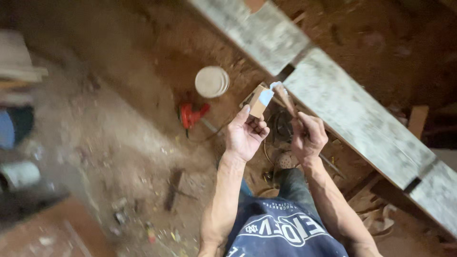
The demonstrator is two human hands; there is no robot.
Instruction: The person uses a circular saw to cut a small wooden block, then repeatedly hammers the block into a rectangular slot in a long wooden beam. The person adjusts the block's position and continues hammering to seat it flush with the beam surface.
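Head view: our left hand pinches a small wooden block. Our right hand grips a glue-tipped brush touching its pale face.

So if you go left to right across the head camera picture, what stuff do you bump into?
Red power tool → round pale lid → left hand → small wooden block → brush → right hand → long pale plank.
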